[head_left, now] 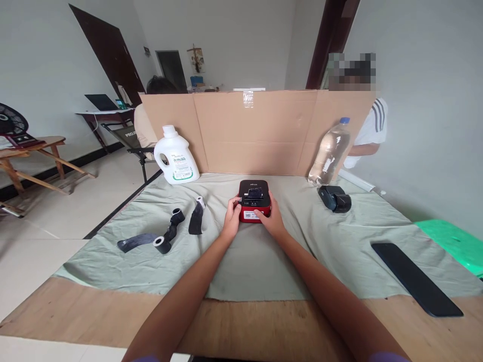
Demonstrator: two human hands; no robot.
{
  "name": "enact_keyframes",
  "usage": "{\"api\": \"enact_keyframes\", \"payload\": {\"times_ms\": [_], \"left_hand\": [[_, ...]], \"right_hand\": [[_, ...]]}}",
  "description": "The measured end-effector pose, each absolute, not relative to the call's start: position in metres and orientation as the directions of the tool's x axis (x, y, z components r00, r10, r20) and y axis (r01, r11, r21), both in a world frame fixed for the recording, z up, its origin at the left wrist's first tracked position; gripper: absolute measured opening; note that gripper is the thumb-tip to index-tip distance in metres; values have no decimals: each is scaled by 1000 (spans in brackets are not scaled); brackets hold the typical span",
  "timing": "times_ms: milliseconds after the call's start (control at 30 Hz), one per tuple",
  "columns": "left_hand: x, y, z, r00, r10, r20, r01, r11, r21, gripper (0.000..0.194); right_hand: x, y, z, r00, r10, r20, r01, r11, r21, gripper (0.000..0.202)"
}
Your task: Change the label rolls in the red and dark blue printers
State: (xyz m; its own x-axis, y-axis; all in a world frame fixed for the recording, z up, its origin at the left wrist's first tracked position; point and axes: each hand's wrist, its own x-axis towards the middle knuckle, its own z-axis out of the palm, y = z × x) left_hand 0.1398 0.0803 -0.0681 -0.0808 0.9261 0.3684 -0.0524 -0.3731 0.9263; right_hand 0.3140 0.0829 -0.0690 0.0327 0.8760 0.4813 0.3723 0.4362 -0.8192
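Between my hands, at the middle of the cloth-covered table, sits a small red and black box-shaped device (255, 203) with rounded corners. Its black top has a dark glossy panel, and a white label with printed codes is on the front. My left hand (232, 216) grips its left side, thumb near the front corner. On the right side, my right hand (273, 215) holds it with the thumb across the front label. The far fingers of both hands are partly hidden by the device.
Left lie rolls of black ribbon (162, 245) and a black strip with a white core (196, 221). A white jug (177, 156) and a water bottle (331, 153) stand before a cardboard screen (252, 133). Right are a black device (334, 199) and a dark flat slab (417, 279). Two people sit beyond.
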Motion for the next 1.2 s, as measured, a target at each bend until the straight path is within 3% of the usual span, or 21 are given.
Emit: {"api": "enact_keyframes", "payload": {"times_ms": [333, 700, 1033, 1200], "left_hand": [[139, 93, -61, -151, 924, 351, 118, -336, 935, 26], [147, 93, -58, -241, 890, 386, 175, -352, 920, 29], [149, 87, -67, -238, 797, 555, 190, -522, 831, 23], [148, 85, -70, -225, 806, 547, 228, -503, 834, 21]], "right_hand": [[314, 86, -71, 49, 868, 493, 373, 442, -816, 87], [317, 84, -64, 36, 879, 476, 356, 434, -827, 87], [318, 79, -59, -11, 888, 460, 337, 437, -834, 89], [329, 90, -43, -54, 900, 432, 370, 420, -829, 80]]}}
